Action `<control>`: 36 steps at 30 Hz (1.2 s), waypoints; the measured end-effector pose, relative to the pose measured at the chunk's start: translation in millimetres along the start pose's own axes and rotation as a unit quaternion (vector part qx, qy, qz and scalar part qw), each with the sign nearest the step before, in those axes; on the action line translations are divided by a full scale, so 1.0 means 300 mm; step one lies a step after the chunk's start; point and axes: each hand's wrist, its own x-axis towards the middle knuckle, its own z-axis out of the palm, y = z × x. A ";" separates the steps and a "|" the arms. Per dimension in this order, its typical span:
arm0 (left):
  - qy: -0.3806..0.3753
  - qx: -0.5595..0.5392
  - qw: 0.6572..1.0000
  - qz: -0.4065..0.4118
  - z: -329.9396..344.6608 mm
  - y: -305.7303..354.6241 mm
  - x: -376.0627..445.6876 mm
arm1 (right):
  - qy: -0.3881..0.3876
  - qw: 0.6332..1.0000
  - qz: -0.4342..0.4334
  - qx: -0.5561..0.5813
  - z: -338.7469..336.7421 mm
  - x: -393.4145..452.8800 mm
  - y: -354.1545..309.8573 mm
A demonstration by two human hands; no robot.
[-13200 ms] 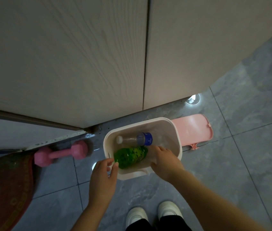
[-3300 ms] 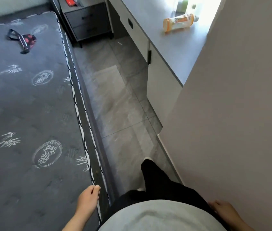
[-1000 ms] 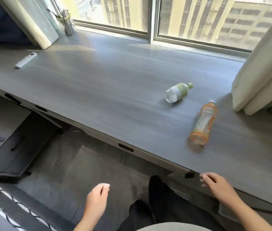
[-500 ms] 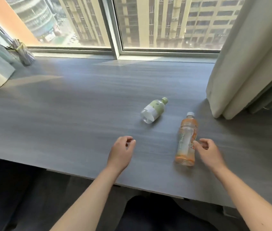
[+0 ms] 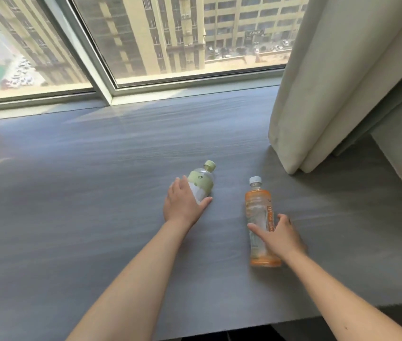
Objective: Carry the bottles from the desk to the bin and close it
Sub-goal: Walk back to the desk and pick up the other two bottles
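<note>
Two bottles lie on the grey desk point(image 5: 84, 193). The small pale green bottle point(image 5: 202, 179) points its cap toward the window, and my left hand point(image 5: 182, 205) lies over its lower half, fingers on its left side and thumb on its right. The orange bottle point(image 5: 257, 205) with a white cap lies to the right. My right hand point(image 5: 280, 238) straddles its lower part, thumb on the left and fingers on the right. Both bottles rest on the desk. The bin is out of view.
A cream curtain point(image 5: 323, 94) hangs down to the desk just behind and right of the orange bottle. A large window point(image 5: 170, 33) with a slanted frame runs along the desk's far edge. The near desk edge lies below my forearms.
Both hands have reached forward. The left has gone from the bare desk onto the green bottle, and the right has moved from beside the orange bottle to around it.
</note>
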 end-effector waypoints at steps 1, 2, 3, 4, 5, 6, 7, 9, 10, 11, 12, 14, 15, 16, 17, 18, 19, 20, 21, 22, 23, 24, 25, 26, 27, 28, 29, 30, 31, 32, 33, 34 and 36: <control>-0.003 0.014 1.000 0.001 0.006 0.007 0.019 | -0.003 1.000 0.005 0.000 0.004 0.003 -0.004; -0.003 0.022 1.000 0.001 0.012 0.014 0.035 | -0.006 1.000 0.006 0.005 0.009 0.005 -0.007; -0.003 0.025 1.000 0.001 0.017 0.020 0.047 | -0.008 1.000 0.006 0.012 0.013 0.006 -0.011; -0.004 0.026 1.000 0.000 0.020 0.025 0.056 | -0.008 1.000 0.005 0.018 0.018 0.004 -0.013; -0.006 0.025 1.000 -0.004 0.021 0.028 0.061 | -0.007 1.000 0.004 0.021 0.022 0.002 -0.016; -0.008 0.020 1.000 -0.010 0.021 0.028 0.065 | -0.004 1.000 0.001 0.021 0.025 0.000 -0.018; -0.010 0.013 1.000 -0.018 0.021 0.027 0.066 | -0.002 1.000 -0.001 0.022 0.027 -0.001 -0.020; -0.016 -0.011 0.999 -0.039 0.017 0.022 0.063 | -0.006 0.999 -0.005 0.038 0.027 -0.004 -0.023; -0.023 -0.026 0.998 -0.054 0.013 0.019 0.059 | -0.011 0.999 -0.006 0.047 0.026 -0.004 -0.024; -0.031 -0.042 0.996 -0.069 0.009 0.014 0.054 | -0.016 0.998 -0.008 0.057 0.023 -0.005 -0.023; -0.038 -0.057 0.994 -0.082 0.005 0.008 0.048 | -0.021 0.997 -0.010 0.069 0.020 -0.007 -0.021; -0.051 -0.100 0.989 -0.100 -0.002 -0.009 0.034 | -0.035 0.994 -0.021 0.105 0.011 -0.013 -0.014; -0.059 -0.138 0.983 -0.104 -0.009 -0.018 0.024 | -0.045 0.991 -0.030 0.121 0.007 -0.017 -0.011; -0.068 -0.188 0.974 -0.106 -0.015 -0.025 0.009 | -0.058 0.988 -0.039 0.137 0.001 -0.023 -0.007; -0.076 -0.243 0.961 -0.109 -0.022 -0.032 -0.010 | -0.073 0.984 -0.048 0.155 -0.005 -0.029 -0.002; -0.083 -0.295 0.945 -0.113 -0.028 -0.038 -0.033 | -0.088 0.979 -0.056 0.177 -0.012 -0.035 0.003; -0.090 -0.338 0.929 -0.120 -0.033 -0.044 -0.059 | -0.104 0.972 -0.061 0.200 -0.020 -0.044 0.011; -0.096 -0.374 0.913 -0.128 -0.037 -0.048 -0.086 | -0.121 0.965 -0.062 0.226 -0.030 -0.054 0.018; -0.103 -0.403 0.899 -0.136 -0.038 -0.053 -0.112 | -0.140 0.955 -0.058 0.256 -0.041 -0.063 0.027; -0.109 -0.427 0.886 -0.145 -0.038 -0.055 -0.140 | -0.161 0.943 -0.052 0.287 -0.052 -0.073 0.036; -0.112 -0.446 0.875 -0.153 -0.038 -0.055 -0.170 | -0.178 0.933 -0.051 0.310 -0.064 -0.083 0.046; -0.113 -0.459 0.867 -0.159 -0.036 -0.055 -0.200 | -0.192 0.925 -0.055 0.322 -0.077 -0.094 0.055; -0.114 -0.469 0.861 -0.162 -0.030 -0.057 -0.229 | -0.202 0.921 -0.063 0.327 -0.089 -0.102 0.065; -0.116 -0.479 0.855 -0.162 -0.020 -0.063 -0.258 | -0.209 0.917 -0.072 0.330 -0.100 -0.110 0.076; -0.120 -0.492 0.848 -0.159 -0.011 -0.070 -0.289 | -0.213 0.915 -0.081 0.332 -0.110 -0.119 0.089; -0.127 -0.507 0.838 -0.156 -0.002 -0.077 -0.318 | -0.218 0.913 -0.090 0.333 -0.121 -0.129 0.101; -0.135 -0.522 0.828 -0.153 0.007 -0.085 -0.346 | -0.221 0.911 -0.099 0.334 -0.132 -0.139 0.114; -0.141 -0.536 0.818 -0.152 0.014 -0.091 -0.374 | -0.225 0.908 -0.112 0.336 -0.141 -0.152 0.127; -0.147 -0.546 0.811 -0.150 0.023 -0.099 -0.401 | -0.226 0.905 -0.123 0.339 -0.149 -0.164 0.144; -0.156 -0.552 0.805 -0.149 0.029 -0.106 -0.428 | -0.225 0.903 -0.129 0.342 -0.155 -0.180 0.160; -0.168 -0.553 0.803 -0.144 0.034 -0.115 -0.453 | -0.219 0.903 -0.129 0.346 -0.159 -0.196 0.177; -0.181 -0.551 0.803 -0.139 0.037 -0.122 -0.477 | -0.212 0.904 -0.127 0.348 -0.162 -0.219 0.195; -0.208 -0.544 0.803 -0.126 0.038 -0.133 -0.522 | -0.192 0.908 -0.123 0.350 -0.162 -0.265 0.235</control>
